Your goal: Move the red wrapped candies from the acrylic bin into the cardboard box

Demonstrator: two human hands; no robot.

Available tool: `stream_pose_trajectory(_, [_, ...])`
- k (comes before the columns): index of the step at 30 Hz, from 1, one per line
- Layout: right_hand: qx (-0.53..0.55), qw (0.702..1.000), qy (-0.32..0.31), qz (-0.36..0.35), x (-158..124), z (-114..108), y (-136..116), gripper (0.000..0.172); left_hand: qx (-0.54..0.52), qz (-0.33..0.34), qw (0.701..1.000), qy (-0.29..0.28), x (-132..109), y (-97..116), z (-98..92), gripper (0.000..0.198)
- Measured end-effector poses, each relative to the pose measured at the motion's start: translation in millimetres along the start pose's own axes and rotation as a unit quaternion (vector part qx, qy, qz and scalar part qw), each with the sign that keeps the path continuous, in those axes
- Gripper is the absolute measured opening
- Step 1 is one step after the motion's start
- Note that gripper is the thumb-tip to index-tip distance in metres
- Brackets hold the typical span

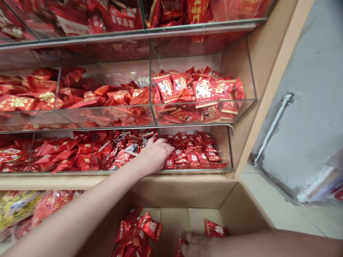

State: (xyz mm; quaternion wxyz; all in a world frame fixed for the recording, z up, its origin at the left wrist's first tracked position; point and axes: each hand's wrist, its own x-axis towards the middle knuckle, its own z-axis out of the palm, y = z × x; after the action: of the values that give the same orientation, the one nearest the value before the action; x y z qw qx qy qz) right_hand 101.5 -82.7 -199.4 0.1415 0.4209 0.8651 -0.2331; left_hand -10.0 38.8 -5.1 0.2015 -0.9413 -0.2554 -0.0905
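My left hand reaches over the divider in the bottom shelf row and rests at the left edge of a compartment of small red candy packets with white characters. Its fingers are slightly apart and bent downward; the tips are partly hidden. Below, a cardboard box stands against the shelf with more red packets heaped at its left. Inside the box is my right hand, smeared by motion. One red packet shows at its fingertips; whether it is gripped is unclear. Another packet lies just beyond that hand.
Glass-fronted compartments of red-wrapped sweets fill the rows above and to the left. A wooden side panel ends the shelf on the right, by a grey wall and tiled floor. Yellow and red bags sit at lower left.
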Motion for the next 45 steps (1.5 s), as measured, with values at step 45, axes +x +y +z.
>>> stream_pose_trajectory(45, [-0.129, 0.98, -0.149, 0.03, -23, -29, -24, 0.035, 0.034, -0.094, 0.942, -0.319, 59, 37, -30.9, 0.065])
